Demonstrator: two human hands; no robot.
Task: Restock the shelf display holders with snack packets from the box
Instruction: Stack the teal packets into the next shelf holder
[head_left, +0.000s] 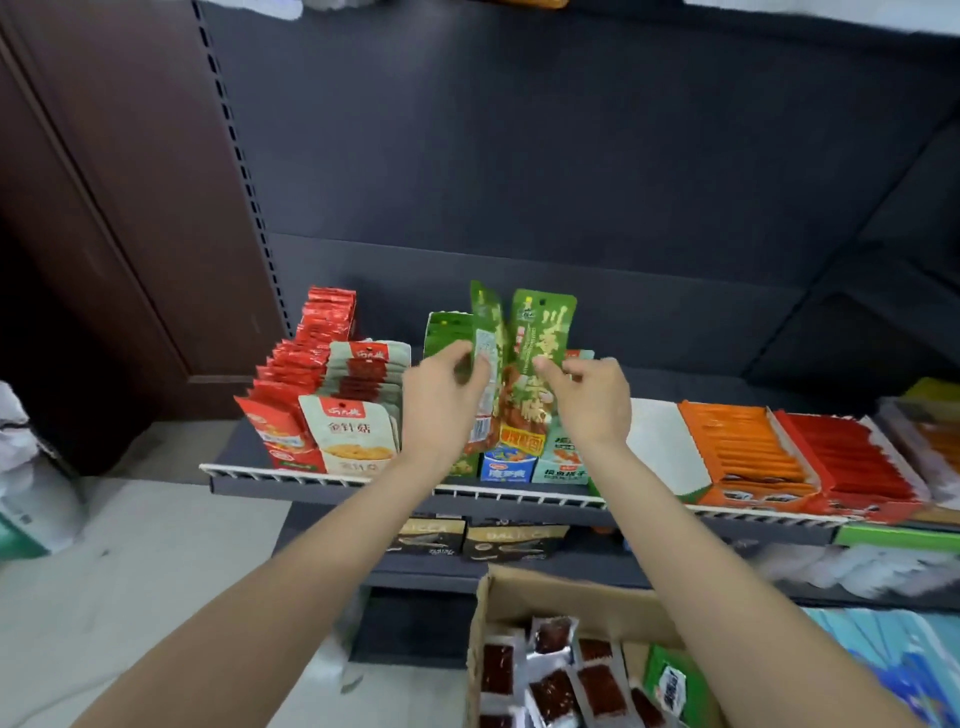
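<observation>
Nearest the camera, below and to the right of both grips, an open cardboard box (545, 597) sits under the right forearm, holding small silver-edged packets with dark red contents (556, 691) and a green pack (670, 680) at its right side; above it, on a lower shelf, lie dark and tan flat boxes (483, 538); the two bare forearms rise from the bottom edge to the shelf (363, 493), whose white wire rail runs just beneath the wrists; the left hand (441, 400) pinches a tall green snack packet (485, 343) between thumb and curled fingers, its barcoded back turned to the camera; the right hand (592, 397) pinches a second green packet (540, 358), printed face forward, touching the first along their inner edges, both upright over the row they belong to; directly under the grips stand a blue and white pack (506, 465) and a pale green pack (563, 462) at the shelf front; just behind the left hand a green display holder (447, 332) with more green packets shows; to the left of the grips stand rows of beige packets (350, 431) and red packets (311, 364); to the right, well apart from the hands, lie an orange tray (743, 447) and a red tray (852, 462) of stick snacks; farthest back rises the dark grey shelf back panel (519, 156).
</observation>
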